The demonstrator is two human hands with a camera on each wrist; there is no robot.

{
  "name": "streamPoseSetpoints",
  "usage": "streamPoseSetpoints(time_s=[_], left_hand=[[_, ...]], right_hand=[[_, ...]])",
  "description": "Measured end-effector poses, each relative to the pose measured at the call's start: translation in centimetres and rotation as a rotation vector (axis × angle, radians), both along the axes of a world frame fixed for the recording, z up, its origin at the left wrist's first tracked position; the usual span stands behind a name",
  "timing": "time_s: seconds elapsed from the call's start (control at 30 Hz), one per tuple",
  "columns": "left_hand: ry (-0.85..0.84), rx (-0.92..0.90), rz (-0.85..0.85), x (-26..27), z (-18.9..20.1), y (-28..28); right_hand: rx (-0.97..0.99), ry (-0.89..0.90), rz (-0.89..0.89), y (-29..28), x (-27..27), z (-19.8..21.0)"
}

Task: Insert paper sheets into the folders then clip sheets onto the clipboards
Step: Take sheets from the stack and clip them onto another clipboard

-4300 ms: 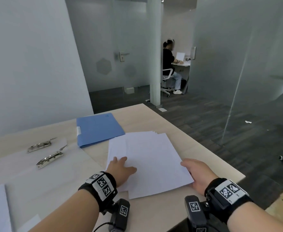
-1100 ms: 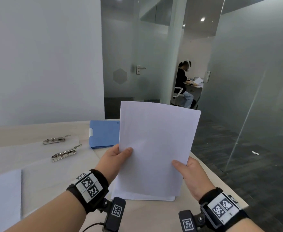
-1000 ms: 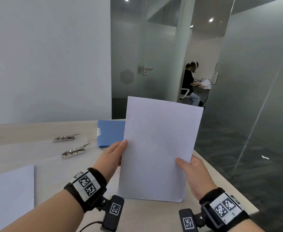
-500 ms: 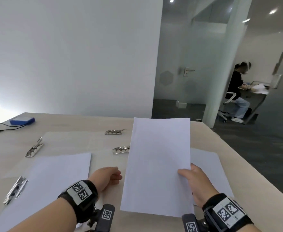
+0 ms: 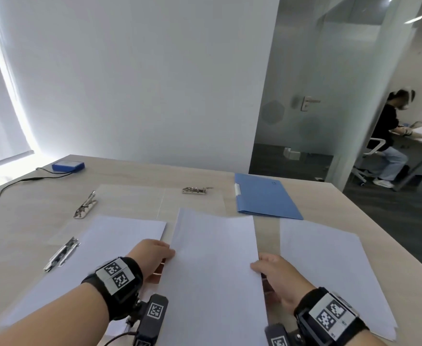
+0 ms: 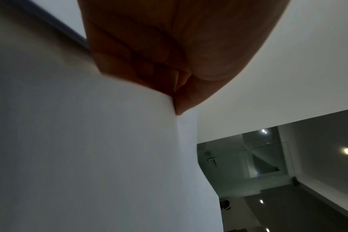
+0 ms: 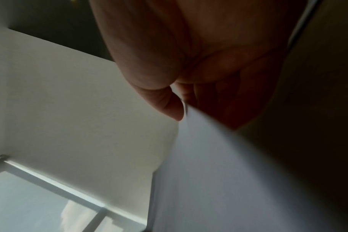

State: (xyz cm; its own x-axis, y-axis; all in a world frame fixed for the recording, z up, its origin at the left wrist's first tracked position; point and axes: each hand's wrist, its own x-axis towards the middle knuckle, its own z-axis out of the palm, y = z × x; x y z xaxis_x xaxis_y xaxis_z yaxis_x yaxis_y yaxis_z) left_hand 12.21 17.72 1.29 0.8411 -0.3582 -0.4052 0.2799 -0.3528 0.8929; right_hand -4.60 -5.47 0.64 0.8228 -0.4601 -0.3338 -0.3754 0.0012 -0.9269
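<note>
Half a second back only the right hand had the sheet, and the left hand sat curled on the bench; now the left hand [image 5: 152,255] has come up to the sheet's left edge, so both hands are on it, and the view has swung so the blue folder shows again.

The right hand [image 5: 278,275] pinches the held sheet [image 5: 215,270] at its right edge, thumb on top, and the right wrist view shows the thumb pressed against the paper edge with fingers behind it. The left hand grips the opposite edge; the left wrist view shows its fingers tucked in against the paper. The sheet hangs just above the bench [image 5: 135,176], tilted a little.

Taking that held sheet as the landmark: just left of it a second sheet [image 5: 100,248] lies flat with a metal clip [image 5: 61,254] at its left edge. To the right lies a paper stack [image 5: 329,270]. Beyond its far right corner sits the blue folder [image 5: 264,198], closed. Beyond its far edge sits another clip [image 5: 196,190], and up-left of it a third clip [image 5: 86,208], both on what look like clear clipboards, though that's hard to make out. Way off in the far left corner is a small blue box [image 5: 68,166] with a black cable [image 5: 17,183].
</note>
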Motion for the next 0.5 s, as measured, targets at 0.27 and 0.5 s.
streamPoseSetpoints(time_s=[0.27,0.5], left_hand=[[0.095,0.031,0.01,2.0,-1.7,0.5],[0.109,0.061,0.005,2.9,-1.5,-0.6]], right_hand=[[-0.074,0.113,-0.04,-1.6,1.9,-0.9],[-0.152,0.145,-0.067,-2.3,3.9,-1.3]])
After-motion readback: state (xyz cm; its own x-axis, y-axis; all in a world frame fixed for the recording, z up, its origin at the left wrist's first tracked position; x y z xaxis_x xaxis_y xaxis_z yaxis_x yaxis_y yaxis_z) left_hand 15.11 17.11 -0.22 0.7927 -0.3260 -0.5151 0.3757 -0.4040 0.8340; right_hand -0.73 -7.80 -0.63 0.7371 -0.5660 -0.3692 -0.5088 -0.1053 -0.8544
